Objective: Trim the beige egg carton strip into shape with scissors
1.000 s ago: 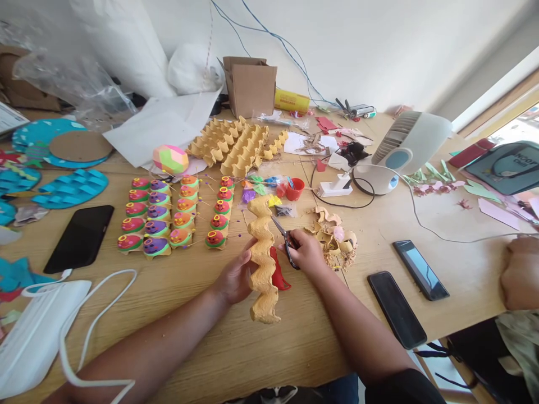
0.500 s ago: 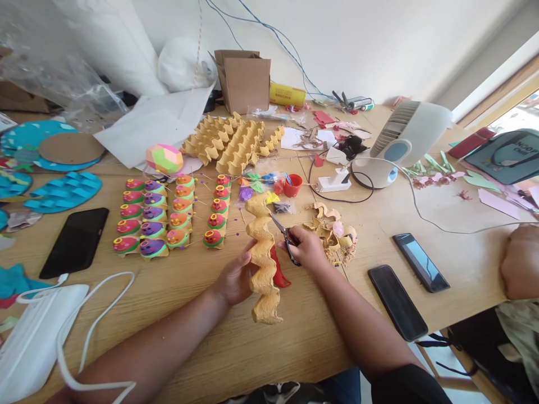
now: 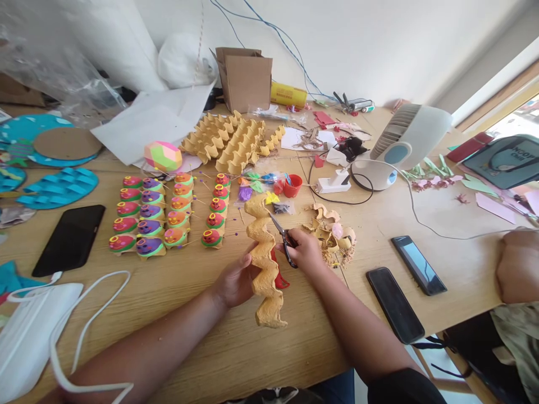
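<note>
My left hand [image 3: 236, 276] grips a wavy strip of yellow egg carton [image 3: 263, 252] from its left side, the strip standing lengthwise over the table. In my right hand [image 3: 306, 249] is a pair of dark-handled scissors [image 3: 288, 244]. Their blades point up and left, with the tip at the strip's right edge near its far end; whether they touch it I cannot tell. Behind the strip lies a red object [image 3: 281, 279], partly hidden. Farther left stand rows of painted egg-carton caterpillars [image 3: 150, 212] with little faces.
Carton scraps [image 3: 334, 238] lie right of my right hand, near two phones [image 3: 396, 306]. Uncut egg trays [image 3: 240, 147], a red cup [image 3: 292, 186], and a white fan [image 3: 406, 143] stand farther back. A power bank with a white cable [image 3: 40, 334] is at left. Another person's arm [image 3: 517, 264] rests at right.
The strip's near end has swung slightly to the right and towards me. Both hands keep their hold, and the scissors stay by the strip's far end.
</note>
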The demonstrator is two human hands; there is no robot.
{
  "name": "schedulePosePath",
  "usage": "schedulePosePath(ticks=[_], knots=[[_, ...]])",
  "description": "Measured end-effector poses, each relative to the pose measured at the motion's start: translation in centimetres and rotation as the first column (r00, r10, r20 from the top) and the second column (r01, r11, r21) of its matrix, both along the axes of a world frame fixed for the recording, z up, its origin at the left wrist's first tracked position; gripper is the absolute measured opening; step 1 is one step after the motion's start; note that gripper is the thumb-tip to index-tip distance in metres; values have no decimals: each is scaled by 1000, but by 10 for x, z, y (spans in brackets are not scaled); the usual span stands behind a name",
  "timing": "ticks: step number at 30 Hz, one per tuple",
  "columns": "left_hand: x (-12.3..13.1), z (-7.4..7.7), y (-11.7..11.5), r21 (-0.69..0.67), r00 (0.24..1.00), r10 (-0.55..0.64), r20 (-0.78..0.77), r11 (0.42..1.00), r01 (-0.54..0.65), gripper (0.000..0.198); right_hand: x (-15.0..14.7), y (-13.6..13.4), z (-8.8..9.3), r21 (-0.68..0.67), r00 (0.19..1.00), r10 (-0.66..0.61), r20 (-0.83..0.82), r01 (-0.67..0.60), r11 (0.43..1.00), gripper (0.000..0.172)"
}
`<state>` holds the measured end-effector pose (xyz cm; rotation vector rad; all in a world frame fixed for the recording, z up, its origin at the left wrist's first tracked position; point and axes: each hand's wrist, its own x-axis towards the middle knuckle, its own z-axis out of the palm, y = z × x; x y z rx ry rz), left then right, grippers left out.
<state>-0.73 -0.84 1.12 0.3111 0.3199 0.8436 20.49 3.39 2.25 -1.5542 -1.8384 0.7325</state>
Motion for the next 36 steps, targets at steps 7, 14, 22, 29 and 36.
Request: schedulePosePath(ticks=[7,14,22,29,36], knots=[[0,-1,0,-1,999,-23,-39,1000,23,54,-4,-3,-4,-30,994,31,-100,-34,999,48],[1,3,-1,-17,999,-32,-12,999,31,62,-7,-4,2,-66,968,97,-229,-115,991,49],[1,7,0,-35,995,-76,60,996,78,83,-11,-6,6,-105,941,107,-322,-148,983,48],[-1,-2,1,-12,997,-81,8,997,81,74,-9,-5,2,-101,937,65,-345,-106,989,47],[2,-2,1,70,997,15,-73,998,-10,68,-7,-6,-4,-186,886,-31,-463,-63,980,48]])
